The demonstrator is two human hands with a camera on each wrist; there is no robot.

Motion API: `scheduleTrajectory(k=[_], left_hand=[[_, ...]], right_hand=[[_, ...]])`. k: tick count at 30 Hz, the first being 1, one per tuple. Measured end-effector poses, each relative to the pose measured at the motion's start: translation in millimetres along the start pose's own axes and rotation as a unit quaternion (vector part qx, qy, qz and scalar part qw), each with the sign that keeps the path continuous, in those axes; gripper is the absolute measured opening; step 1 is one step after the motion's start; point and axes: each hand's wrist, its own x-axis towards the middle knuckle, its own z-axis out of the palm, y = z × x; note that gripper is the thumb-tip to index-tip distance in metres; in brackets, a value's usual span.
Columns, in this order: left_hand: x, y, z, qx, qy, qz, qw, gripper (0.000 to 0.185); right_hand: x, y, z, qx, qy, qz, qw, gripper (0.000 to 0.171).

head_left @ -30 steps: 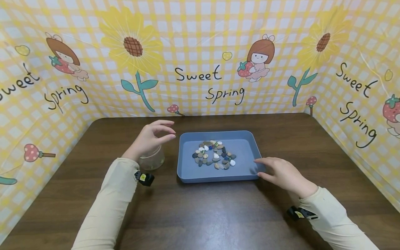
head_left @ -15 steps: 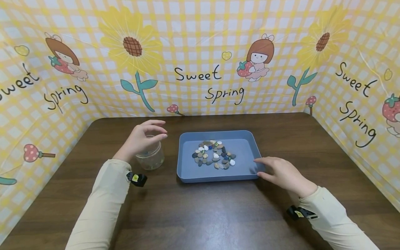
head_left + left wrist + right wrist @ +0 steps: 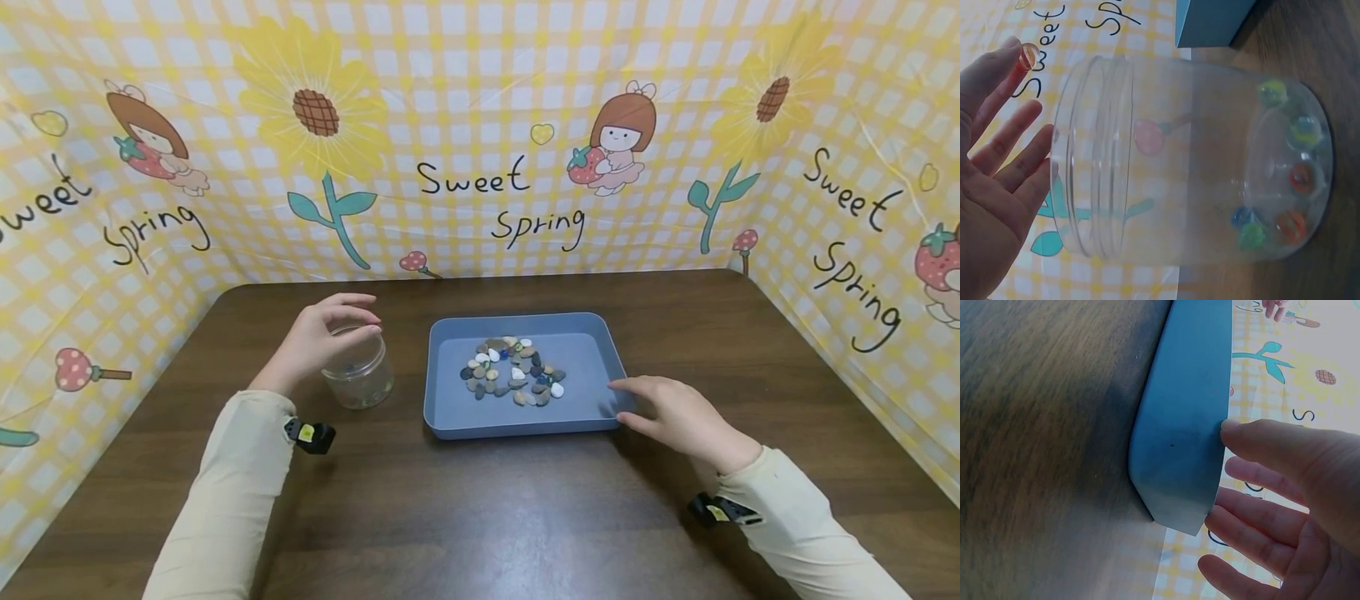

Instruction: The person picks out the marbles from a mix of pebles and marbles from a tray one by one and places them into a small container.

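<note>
My left hand (image 3: 311, 340) is over the mouth of a clear jar (image 3: 362, 385), at the left of the table. In the left wrist view its thumb and index finger pinch an orange-streaked glass marble (image 3: 1030, 56), while the other fingers spread loosely by the jar's rim. Several coloured marbles (image 3: 1291, 226) lie at the bottom of the jar. My right hand (image 3: 684, 417) rests against the right side of a blue tray (image 3: 588, 408), thumb and fingertips at its rim, fingers relaxed. Several pebbles (image 3: 518, 374) and a few blue and green glass pieces lie in the tray.
The brown wooden table (image 3: 495, 508) holds the tray in the middle, with the jar a short gap to its left. A yellow checked cloth (image 3: 480, 92) with printed flowers and lettering walls in the back and both sides.
My left hand has moved left, away from the tray, and now hovers over the jar's mouth. My right hand and the tray stay put.
</note>
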Motion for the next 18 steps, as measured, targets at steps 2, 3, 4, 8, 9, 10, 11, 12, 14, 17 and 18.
scheduleTrajectory(k=[2, 3, 4, 8, 9, 10, 11, 12, 14, 17, 18], left_hand=[[-1.6, -1.5, -1.7, 0.001, -0.003, -0.007, 1.0, 0.027], [-2.3, -2.4, -2.3, 0.002, -0.005, -0.01, 0.9999, 0.027], [-3.1, -3.1, -3.1, 0.003, -0.005, -0.014, 0.9999, 0.028], [-6.6, -7.0, -5.3, 0.015, -0.011, -0.02, 0.9996, 0.026], [-7.5, -7.7, -5.7, 0.019, -0.012, -0.021, 0.9995, 0.026], [-8.3, -8.5, -5.8, 0.021, -0.014, -0.021, 0.9995, 0.025], [-9.0, -9.3, -5.8, 0.022, -0.015, -0.019, 0.9995, 0.025], [-9.6, -10.1, -5.7, 0.021, -0.016, -0.02, 0.9995, 0.025], [-10.9, -11.1, -5.4, 0.016, -0.019, -0.022, 0.9995, 0.024], [-12.4, -13.0, -4.0, 0.015, -0.023, -0.024, 0.9993, 0.025], [-12.7, -13.7, -3.3, 0.015, -0.025, -0.023, 0.9993, 0.025]], right_hand=[[0, 0, 0, 0.0, 0.0, -0.001, 1.0, 0.039], [0, 0, 0, -0.001, 0.001, -0.001, 1.0, 0.04], [0, 0, 0, 0.0, 0.0, -0.001, 1.0, 0.039], [0, 0, 0, -0.001, -0.001, 0.0, 1.0, 0.039], [0, 0, 0, -0.001, -0.002, 0.001, 1.0, 0.039], [0, 0, 0, 0.0, -0.003, 0.002, 1.0, 0.039], [0, 0, 0, 0.0, -0.003, 0.003, 1.0, 0.039], [0, 0, 0, 0.0, -0.004, 0.004, 1.0, 0.039], [0, 0, -1, 0.001, -0.005, 0.006, 1.0, 0.039], [-1, -1, -1, 0.001, -0.006, 0.007, 1.0, 0.039], [-1, -1, -1, 0.001, -0.006, 0.007, 1.0, 0.039]])
